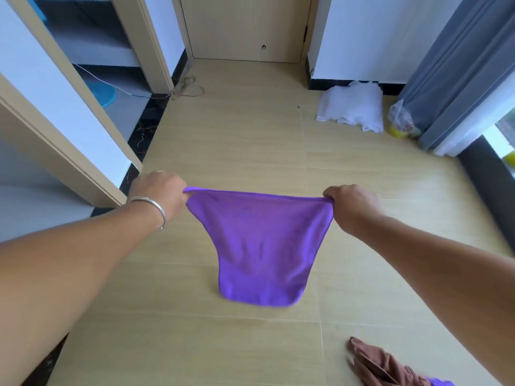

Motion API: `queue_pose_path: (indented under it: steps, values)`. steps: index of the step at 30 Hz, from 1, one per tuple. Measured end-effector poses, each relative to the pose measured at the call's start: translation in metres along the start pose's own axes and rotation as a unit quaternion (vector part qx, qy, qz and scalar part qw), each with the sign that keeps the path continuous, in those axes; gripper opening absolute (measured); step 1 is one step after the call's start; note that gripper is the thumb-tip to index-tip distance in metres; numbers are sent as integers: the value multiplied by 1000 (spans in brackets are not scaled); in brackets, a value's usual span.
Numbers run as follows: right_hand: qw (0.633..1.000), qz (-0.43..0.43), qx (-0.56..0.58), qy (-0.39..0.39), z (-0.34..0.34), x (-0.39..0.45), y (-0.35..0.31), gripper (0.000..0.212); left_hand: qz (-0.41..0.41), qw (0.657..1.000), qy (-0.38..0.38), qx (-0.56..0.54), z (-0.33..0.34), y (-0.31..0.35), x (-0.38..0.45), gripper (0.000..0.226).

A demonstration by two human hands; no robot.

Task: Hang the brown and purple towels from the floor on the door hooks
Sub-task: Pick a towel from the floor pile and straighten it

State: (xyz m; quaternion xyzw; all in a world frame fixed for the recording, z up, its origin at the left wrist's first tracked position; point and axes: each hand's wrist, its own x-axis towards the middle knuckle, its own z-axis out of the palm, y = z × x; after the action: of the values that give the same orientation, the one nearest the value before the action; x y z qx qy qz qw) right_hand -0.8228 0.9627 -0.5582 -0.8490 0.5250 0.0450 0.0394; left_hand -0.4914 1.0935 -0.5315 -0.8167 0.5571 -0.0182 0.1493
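I have the soft purple cloth towel (260,243) pinched by its top corners, left hand (160,195) and right hand (352,207) stretching it above the floor, so next I'd judge it needs carrying to the far wooden door (245,26), with the crumpled brown towel (381,366) lying near right.

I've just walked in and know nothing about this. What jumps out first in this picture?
A bright purple towel dominates the middle, stretched out between the left hand and the right hand, each pinching a top corner so it hangs above the pale floor. A crumpled brown towel lies on the floor at the bottom right. Farther back, a closed door stands ahead, and a white cloth heap sits by the right wall.
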Motion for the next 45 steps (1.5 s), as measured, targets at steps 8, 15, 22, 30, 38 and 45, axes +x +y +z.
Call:
queue_pose_path:
  steps: [8,15,22,30,38,45]
  values:
    - [998,-57,17,13,20,-41,3,33,115,986,77,-98,38,-8,-49,18]
    - [989,-90,36,-114,119,-141,2,32,149,971,-16,-186,125,12,-154,23]
    - [969,-68,43,-235,194,-236,-8,35,210,956,-107,-173,203,32,-233,44]
    - [944,-21,45,-326,262,-275,-9,37,83,941,-235,-228,287,53,-270,18]
    - [944,113,156,-267,345,-192,-12,18,-188,821,-213,-495,377,74,-208,23]
    - [926,202,286,-143,462,-62,-14,3,-237,770,-118,-580,506,100,-89,26]
